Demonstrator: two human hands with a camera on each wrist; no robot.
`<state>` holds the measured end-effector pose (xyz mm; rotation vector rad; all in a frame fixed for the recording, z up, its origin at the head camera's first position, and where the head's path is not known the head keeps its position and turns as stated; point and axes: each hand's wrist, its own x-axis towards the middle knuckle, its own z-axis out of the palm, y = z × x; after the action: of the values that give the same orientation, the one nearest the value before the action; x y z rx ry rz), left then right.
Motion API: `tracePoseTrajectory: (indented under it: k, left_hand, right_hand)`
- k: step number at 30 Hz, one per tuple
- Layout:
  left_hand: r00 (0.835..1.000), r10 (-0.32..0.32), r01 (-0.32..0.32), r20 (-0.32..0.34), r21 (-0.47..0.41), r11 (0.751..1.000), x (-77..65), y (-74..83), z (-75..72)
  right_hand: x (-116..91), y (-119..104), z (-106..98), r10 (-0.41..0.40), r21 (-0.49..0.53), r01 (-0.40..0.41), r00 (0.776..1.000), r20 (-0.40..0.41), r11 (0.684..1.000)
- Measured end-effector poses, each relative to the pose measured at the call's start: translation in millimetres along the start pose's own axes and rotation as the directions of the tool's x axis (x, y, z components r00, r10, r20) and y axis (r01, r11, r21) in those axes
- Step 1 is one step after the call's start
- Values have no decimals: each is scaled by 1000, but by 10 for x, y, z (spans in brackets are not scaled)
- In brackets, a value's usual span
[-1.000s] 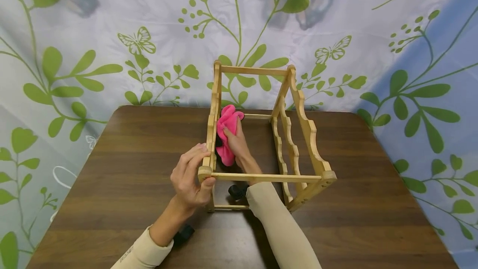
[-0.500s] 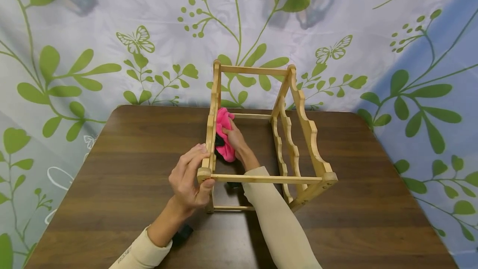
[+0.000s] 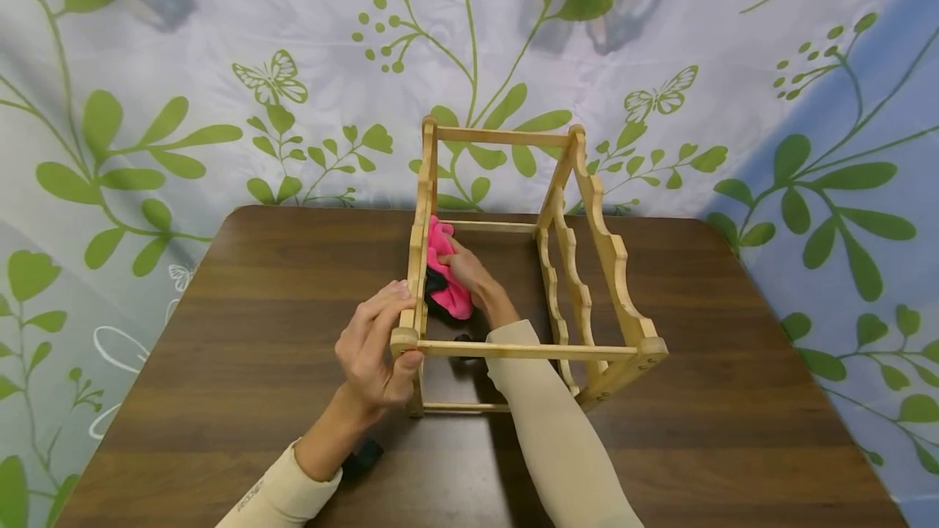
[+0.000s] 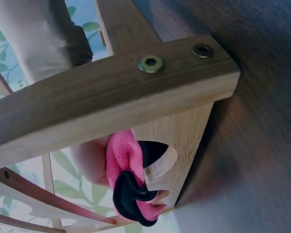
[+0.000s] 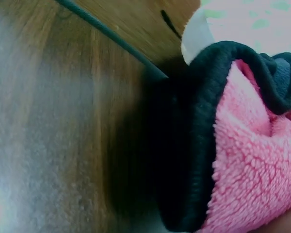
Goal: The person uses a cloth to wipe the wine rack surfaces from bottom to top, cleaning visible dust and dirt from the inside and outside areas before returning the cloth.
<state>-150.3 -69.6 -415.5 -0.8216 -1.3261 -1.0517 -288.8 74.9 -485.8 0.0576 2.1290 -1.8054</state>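
Note:
A light wooden rack (image 3: pixel 528 351) with scalloped rails stands on the table. My left hand (image 3: pixel 372 346) grips its near left upper corner, thumb below and fingers over the side rail. Inside the frame, my right hand (image 3: pixel 469 271) holds a bunched pink cleaning cloth (image 3: pixel 456 298) with black edging against the rack's left side. In the left wrist view the cloth (image 4: pixel 120 155) touches a scalloped lower rail (image 4: pixel 189 128), part of it showing past the notch. Close up in the right wrist view, the fluffy cloth (image 5: pixel 257 170) covers most of the rail; the fingers are largely hidden.
The brown wooden table (image 3: pixel 293 283) extends around the rack on both sides. Behind it hangs a patterned fabric backdrop (image 3: pixel 323 15) with green leaves. A front crossbar (image 3: pixel 469 408) and the right scalloped rails (image 3: pixel 612 251) surround the right forearm.
My right hand and the cloth have shifted lower behind the left side rail, and the cloth's folds have changed shape. The left hand keeps its hold, and the rack stays in place.

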Motion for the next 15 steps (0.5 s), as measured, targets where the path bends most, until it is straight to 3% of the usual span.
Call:
tracePoseTrajectory:
  k: [8,15]
  left_hand:
    - [999,-13,14,-42,11,1000,-5,11,29]
    - [998,-21,21,-52,-9,1000,-8,28,66]
  right_hand:
    - [-193,27,-11,-7,-13,9,993,121,1000]
    - [-510,-38,129,-123,-63,141,964,236,988]
